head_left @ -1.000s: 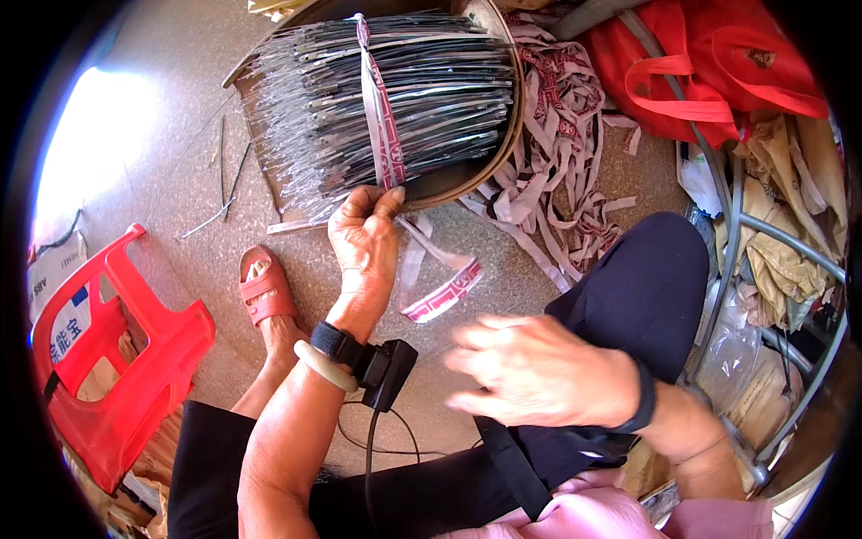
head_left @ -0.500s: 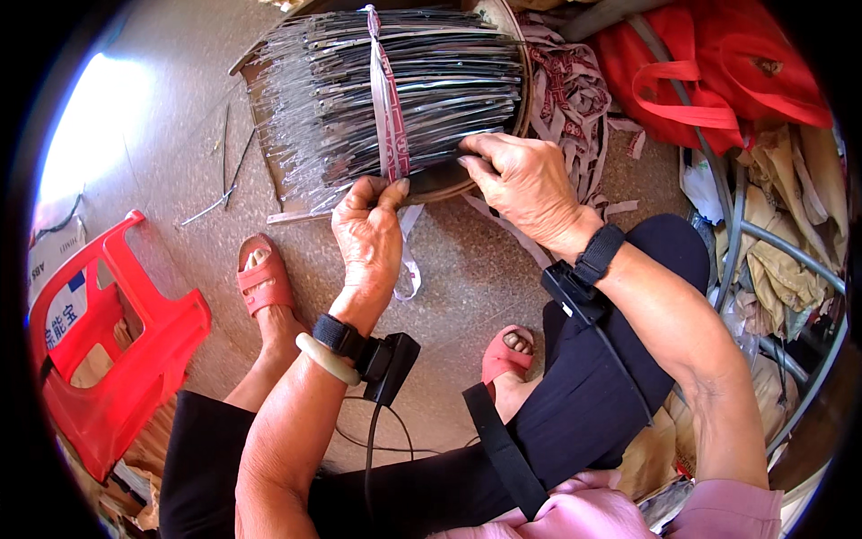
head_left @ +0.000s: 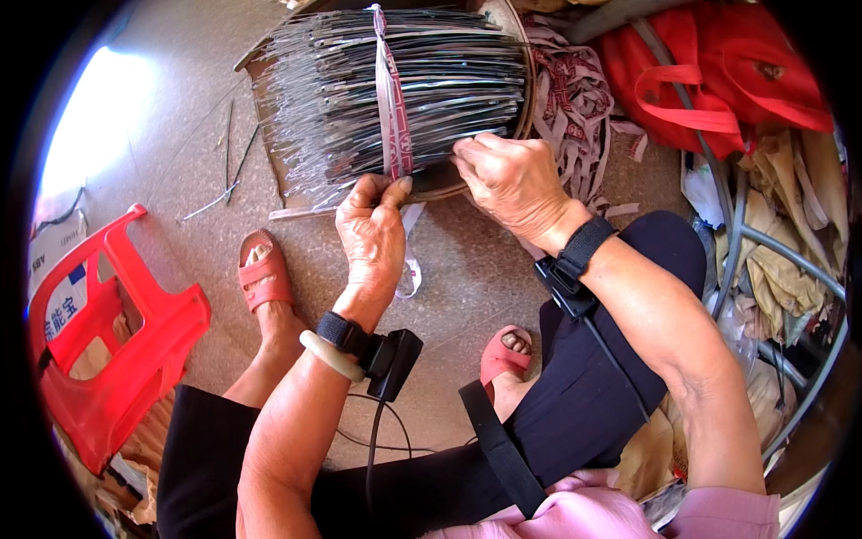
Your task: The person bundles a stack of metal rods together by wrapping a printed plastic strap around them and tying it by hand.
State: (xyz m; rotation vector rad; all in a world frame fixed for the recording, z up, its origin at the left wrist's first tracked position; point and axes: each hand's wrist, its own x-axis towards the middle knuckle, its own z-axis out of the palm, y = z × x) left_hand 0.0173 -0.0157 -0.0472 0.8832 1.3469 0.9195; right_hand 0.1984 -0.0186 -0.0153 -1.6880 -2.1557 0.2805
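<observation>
A thick bundle of thin dark and silvery strips lies in a shallow round-edged tray at the top of the view. A white and red printed fabric band runs across the bundle from far to near. My left hand pinches the band's near end between thumb and forefinger at the bundle's near edge. A loose pale tail hangs below it. Beside it on the right, my right hand is closed at the tray's near rim, fingers bunched together. Whatever its fingertips hold is hidden.
A heap of similar fabric bands lies right of the tray, next to a red bag. Metal tubing and brown paper are at the right. A red plastic stool stands at left. Loose thin strips lie on the floor.
My right hand has turned and its fingers have drawn together, the thumb now tucked out of sight. My left hand keeps its pinch on the band, almost unmoved.
</observation>
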